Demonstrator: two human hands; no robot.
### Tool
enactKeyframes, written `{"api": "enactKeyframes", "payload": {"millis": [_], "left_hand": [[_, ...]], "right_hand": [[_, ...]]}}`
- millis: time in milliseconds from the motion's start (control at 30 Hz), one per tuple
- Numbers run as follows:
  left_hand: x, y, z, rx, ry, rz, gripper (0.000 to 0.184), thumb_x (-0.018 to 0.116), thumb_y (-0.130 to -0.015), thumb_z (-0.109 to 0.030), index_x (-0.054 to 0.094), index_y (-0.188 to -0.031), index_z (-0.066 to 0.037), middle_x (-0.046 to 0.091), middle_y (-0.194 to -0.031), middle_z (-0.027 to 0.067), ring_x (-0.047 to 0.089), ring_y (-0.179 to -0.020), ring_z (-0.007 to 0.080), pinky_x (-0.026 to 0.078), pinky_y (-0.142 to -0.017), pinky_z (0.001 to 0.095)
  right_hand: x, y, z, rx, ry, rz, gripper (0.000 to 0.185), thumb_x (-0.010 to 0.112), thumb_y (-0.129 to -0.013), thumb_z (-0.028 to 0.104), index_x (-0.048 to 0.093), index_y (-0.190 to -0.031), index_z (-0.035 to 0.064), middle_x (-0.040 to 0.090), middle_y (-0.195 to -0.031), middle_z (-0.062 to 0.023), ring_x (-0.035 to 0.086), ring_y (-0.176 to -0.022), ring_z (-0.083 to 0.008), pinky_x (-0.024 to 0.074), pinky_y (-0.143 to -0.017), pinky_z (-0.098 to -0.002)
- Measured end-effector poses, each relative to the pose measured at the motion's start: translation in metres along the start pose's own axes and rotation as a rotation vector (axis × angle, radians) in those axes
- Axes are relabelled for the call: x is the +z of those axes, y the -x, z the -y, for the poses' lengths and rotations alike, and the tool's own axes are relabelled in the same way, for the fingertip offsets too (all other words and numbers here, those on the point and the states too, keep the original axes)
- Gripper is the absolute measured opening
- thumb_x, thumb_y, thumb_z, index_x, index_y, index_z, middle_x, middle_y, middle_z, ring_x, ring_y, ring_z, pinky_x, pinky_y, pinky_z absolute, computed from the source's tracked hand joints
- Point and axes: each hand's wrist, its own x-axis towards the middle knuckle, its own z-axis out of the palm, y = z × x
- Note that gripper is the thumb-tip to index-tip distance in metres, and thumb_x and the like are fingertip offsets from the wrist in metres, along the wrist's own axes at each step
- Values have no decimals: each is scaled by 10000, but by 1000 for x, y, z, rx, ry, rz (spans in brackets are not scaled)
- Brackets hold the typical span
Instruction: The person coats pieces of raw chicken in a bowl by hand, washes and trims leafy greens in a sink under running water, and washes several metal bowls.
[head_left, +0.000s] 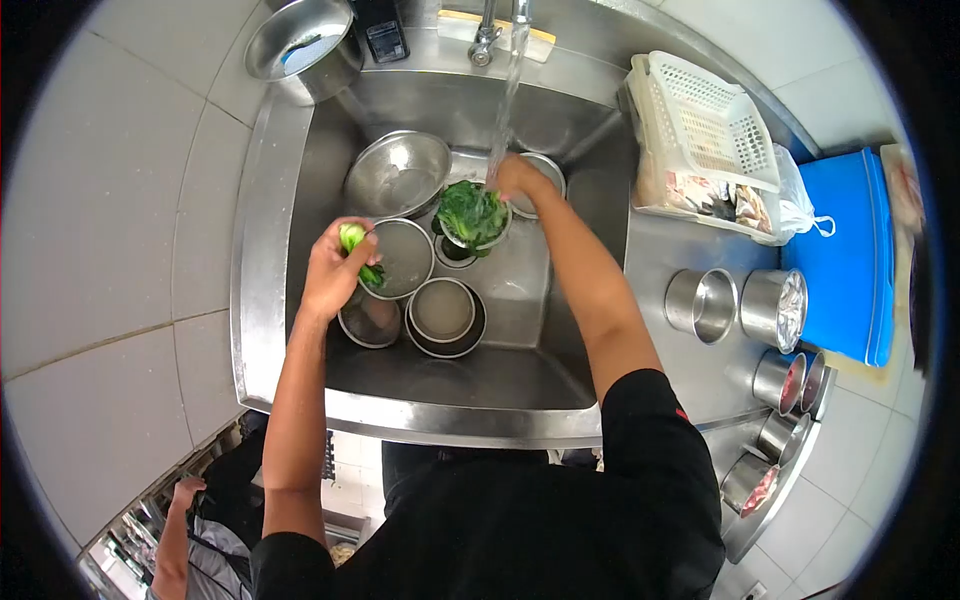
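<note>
My left hand is closed around a bok choy, its pale green base up and dark leaves hanging below the fingers. It is at the left rim of a round metal pot holding cloudy water. My right hand is at the right rim of a pot full of dark leafy greens. Water from the faucet runs down beside that hand into the greens. Its fingertips are partly hidden by the stream, and I cannot make out whether they grip anything.
In the steel sink stand a wide metal bowl and several other pots. On the right counter are a white basket, metal pots and a blue lid. Another person's arm shows at lower left.
</note>
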Motion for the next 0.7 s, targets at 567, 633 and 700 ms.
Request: {"api": "enactKeyframes", "payload": {"millis": [567, 633, 700], "left_hand": [[105, -104, 33, 342, -565, -10, 354, 705, -802, -198, 616, -1115, -59, 658, -989, 169, 642, -888, 297, 492, -785, 352], [92, -101, 40, 284, -610, -40, 326, 708, -801, -203, 629, -1076, -47, 661, -967, 168, 644, -868, 294, 492, -771, 351], [78, -87, 43, 280, -611, -158, 282, 706, -809, -218, 640, -1003, -24, 667, -902, 161, 646, -803, 268, 494, -728, 342]], "right_hand": [[-52, 81, 65, 48, -1418, 83, 323, 718, -793, 297, 634, -1007, 70, 657, -902, -54, 613, -749, -114, 470, -608, -216], [-13, 68, 68, 70, -1459, 46, 368, 700, -798, 375, 634, -971, 58, 663, -865, -69, 627, -762, -131, 478, -621, -244], [50, 31, 49, 117, -1256, 51, 428, 672, -811, 444, 633, -957, 43, 670, -903, -105, 641, -846, -180, 492, -691, -303]]}}
